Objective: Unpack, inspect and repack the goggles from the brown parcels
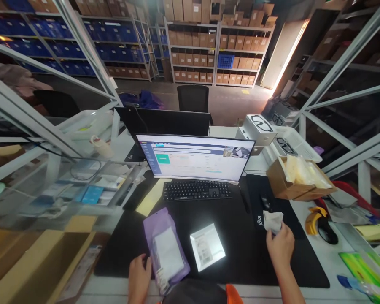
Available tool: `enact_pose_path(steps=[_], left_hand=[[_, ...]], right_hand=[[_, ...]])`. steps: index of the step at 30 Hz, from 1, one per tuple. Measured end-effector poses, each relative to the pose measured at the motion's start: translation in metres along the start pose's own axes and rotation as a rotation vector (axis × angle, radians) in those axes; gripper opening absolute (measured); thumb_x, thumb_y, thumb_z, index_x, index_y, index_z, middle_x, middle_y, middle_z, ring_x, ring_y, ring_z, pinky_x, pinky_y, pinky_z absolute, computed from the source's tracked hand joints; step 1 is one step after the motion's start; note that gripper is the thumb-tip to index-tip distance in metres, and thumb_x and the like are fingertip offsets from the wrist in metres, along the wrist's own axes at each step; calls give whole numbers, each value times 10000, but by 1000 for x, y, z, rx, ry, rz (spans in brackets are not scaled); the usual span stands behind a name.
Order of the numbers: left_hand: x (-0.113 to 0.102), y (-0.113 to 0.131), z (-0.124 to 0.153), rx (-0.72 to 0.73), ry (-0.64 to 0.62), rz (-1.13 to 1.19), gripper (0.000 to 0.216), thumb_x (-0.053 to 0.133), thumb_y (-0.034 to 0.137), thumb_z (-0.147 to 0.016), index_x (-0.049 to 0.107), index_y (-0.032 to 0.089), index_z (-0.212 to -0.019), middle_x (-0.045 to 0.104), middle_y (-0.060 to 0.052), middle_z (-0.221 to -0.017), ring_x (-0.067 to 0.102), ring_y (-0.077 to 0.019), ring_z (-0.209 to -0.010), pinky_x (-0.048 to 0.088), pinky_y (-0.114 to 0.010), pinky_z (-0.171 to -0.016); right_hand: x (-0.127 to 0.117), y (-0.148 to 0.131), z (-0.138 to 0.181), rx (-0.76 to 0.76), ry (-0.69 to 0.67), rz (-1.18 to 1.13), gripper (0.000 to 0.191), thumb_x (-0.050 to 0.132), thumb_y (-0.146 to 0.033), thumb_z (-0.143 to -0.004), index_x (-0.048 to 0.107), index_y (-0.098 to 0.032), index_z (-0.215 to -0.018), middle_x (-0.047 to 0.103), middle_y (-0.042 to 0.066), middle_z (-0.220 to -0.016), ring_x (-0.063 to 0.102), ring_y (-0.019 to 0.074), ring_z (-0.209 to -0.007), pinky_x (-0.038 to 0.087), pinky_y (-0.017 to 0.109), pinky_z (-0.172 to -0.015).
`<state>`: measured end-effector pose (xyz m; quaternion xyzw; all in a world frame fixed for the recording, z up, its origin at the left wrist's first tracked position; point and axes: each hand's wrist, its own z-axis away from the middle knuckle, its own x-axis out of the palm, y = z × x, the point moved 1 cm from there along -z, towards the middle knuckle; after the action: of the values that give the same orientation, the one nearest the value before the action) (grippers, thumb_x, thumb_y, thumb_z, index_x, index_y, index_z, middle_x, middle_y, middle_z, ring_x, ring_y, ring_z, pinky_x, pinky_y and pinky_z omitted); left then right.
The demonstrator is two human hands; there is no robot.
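Observation:
My left hand (139, 272) rests on the black desk mat (120, 249), fingers loosely bent and thumb apart, close beside a purple zip bag (150, 223). Through the bag's clear front a white flat item shows. To its right lies a square white packet (208, 247) with a printed label, bright with glare. At the right, my right hand (281, 245) pinches a small crumpled white paper (273, 219) between thumb and fingers, over the edge of the mouse pad (256, 192). What is printed on the paper cannot be read.
A lit monitor (196, 158) and black keyboard (198, 190) stand ahead. A mouse (266, 202) lies beyond my right hand. An opened cardboard box (299, 185), a tape dispenser (316, 220) and green packets (363, 270) are at right. Cardboard boxes (47, 266) stand left; metal frame bars (344, 147) flank the desk.

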<state>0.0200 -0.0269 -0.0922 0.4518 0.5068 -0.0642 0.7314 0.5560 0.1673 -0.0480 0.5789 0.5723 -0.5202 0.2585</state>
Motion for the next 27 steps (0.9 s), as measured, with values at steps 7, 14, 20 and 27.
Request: enact_pose_path(steps=[7, 14, 20, 27], left_hand=[[2, -31, -2, 215, 16, -120, 443, 347, 472, -821, 610, 146, -967, 643, -197, -1022, 621, -352, -1035, 482, -515, -1014], [17, -44, 6, 284, 83, -273, 432, 356, 423, -832, 601, 125, -1027, 630, -200, -1048, 610, -347, -1034, 500, -511, -986], [20, -33, 16, 251, 124, -366, 456, 322, 368, -852, 615, 86, -1059, 619, -213, -1076, 617, -339, -1035, 501, -490, -989], [20, -26, 24, 266, 144, -417, 475, 296, 319, -885, 623, 46, -1096, 613, -226, -1098, 614, -338, -1047, 496, -487, -993]], right_hand=[[55, -29, -88, -118, -132, 60, 544, 515, -316, -944, 480, -86, -1436, 352, 275, -1455, 388, 363, -1335, 329, 456, -1090], [88, -27, -109, 19, -103, 125, 519, 487, -292, -954, 508, -101, -1436, 423, 265, -1421, 540, 357, -1185, 420, 444, -977], [88, -33, -101, 66, -41, 120, 468, 438, -335, -973, 577, -190, -1395, 454, 213, -1423, 585, 349, -1107, 466, 470, -878], [89, -32, -98, 116, 29, 138, 441, 460, -347, -959, 610, -208, -1350, 475, 182, -1422, 590, 358, -1063, 470, 482, -847]])
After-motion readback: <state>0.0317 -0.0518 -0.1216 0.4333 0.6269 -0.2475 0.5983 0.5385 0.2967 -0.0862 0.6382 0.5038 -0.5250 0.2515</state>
